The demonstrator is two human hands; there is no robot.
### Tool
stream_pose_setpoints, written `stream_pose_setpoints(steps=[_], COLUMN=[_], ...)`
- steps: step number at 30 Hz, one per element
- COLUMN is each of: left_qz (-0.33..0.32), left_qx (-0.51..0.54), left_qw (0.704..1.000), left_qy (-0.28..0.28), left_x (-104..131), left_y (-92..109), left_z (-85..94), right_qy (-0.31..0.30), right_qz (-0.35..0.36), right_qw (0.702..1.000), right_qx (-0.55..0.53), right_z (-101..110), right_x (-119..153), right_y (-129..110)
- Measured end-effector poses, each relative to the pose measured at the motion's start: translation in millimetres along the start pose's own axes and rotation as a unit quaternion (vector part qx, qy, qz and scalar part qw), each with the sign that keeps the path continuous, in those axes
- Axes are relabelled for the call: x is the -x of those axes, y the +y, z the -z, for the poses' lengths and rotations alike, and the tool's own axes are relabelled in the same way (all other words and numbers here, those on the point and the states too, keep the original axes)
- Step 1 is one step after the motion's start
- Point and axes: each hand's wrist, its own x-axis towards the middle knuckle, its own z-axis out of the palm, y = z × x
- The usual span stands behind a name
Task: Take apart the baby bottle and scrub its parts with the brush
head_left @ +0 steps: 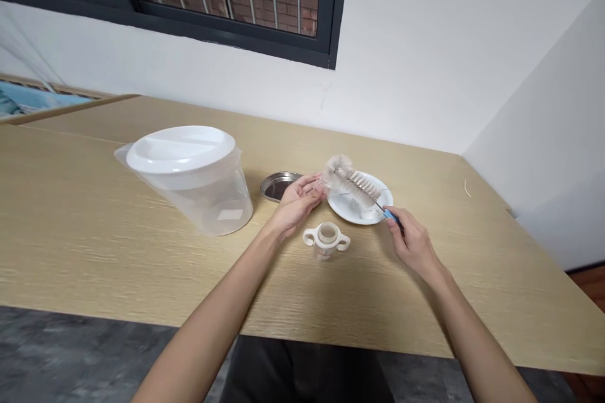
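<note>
My right hand (412, 240) is closed round the blue handle of a bottle brush (363, 189), which points up and to the left. The brush has pale bristles and a bushy, rounded head. At that head, my left hand (299, 203) has its fingertips and thumb closed on the edge of the bristles. A white plate (348, 211) lies beneath the brush, with a small clear or whitish piece (369, 215) on it. In front of the plate, between my forearms, stands a small baby bottle (327, 240) with two cream handles and an uncovered mouth.
A translucent pitcher (203, 192) with a white lid stands to the left. Behind my left hand sits a round metal tray (270, 189), partly hidden. A thin white strip (467, 188) lies at the right of the wooden table (142, 264). Walls and a window bound the far side.
</note>
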Motion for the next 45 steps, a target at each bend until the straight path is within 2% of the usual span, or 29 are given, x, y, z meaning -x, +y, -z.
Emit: stream_pose_setpoints(steps=[4, 7, 11, 15, 18, 22, 26, 31, 35, 39, 45], left_qz=[0.007, 0.002, -0.009, -0.022, -0.023, -0.028, -0.044, -0.026, -0.015, -0.013, -0.013], left_qx=[-0.014, -0.021, -0.045, -0.06, -0.077, -0.069, -0.078, -0.078, -0.081, -0.087, -0.118], left_qw=[1.0, 1.0, 0.999, 0.998, 0.996, 0.997, 0.996, 0.997, 0.997, 0.996, 0.993], left_qy=[0.001, -0.017, -0.027, -0.028, -0.034, -0.019, -0.003, -0.007, -0.007, 0.007, 0.005], left_x=[2, 4, 5, 3, -1, -5, -3, 2, 2, -1, -1], left_y=[0, -1, 0, -1, -5, -10, -7, -2, -1, -3, -3], left_z=[-1.9, -2.7, -2.9, 0.1, 4.6, 9.2, 7.9, 1.4, -0.3, 3.0, 5.1], right_qy=[-0.018, 0.005, 0.044, 0.015, 0.0, 0.026, 0.044, 0.01, 0.026, 0.05, 0.006], right_qz=[-0.043, -0.058, -0.044, -0.021, -0.038, -0.055, -0.04, -0.041, -0.068, -0.062, -0.03], right_qw=[0.998, 0.998, 0.998, 1.0, 0.999, 0.998, 0.998, 0.999, 0.997, 0.997, 0.999], right_qx=[0.03, 0.025, -0.004, -0.011, 0.005, 0.009, -0.008, -0.004, 0.008, -0.016, -0.019], right_z=[-3, -1, 3, 1, -3, -1, 2, 1, 1, 3, -6], right_x=[0, 0, 0, 0, 0, 0, 0, -1, -2, -1, 0], right_y=[4, 5, 2, 0, 1, 2, 1, 0, 3, 1, -3])
